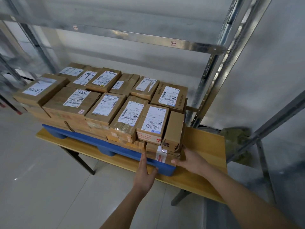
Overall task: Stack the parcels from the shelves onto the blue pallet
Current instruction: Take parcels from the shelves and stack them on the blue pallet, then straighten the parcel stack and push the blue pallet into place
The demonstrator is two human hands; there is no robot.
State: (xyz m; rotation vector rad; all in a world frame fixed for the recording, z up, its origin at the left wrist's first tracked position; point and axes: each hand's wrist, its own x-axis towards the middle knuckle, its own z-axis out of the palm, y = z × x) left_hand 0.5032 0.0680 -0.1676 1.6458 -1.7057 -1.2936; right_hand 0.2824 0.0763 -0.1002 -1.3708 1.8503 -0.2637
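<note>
Both hands (145,172) (191,161) seemingly press bottom parcel's (160,156) edges on pallet (105,146).

The blue pallet (92,139) lies mostly hidden under parcels (105,106) (label print too small to read).

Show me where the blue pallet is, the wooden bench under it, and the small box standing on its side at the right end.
blue pallet (165,169): head view, on its near right corner.
wooden bench (204,142): head view, on the bare top right of the stack.
small box (174,129): head view, on its brown front face.
</note>
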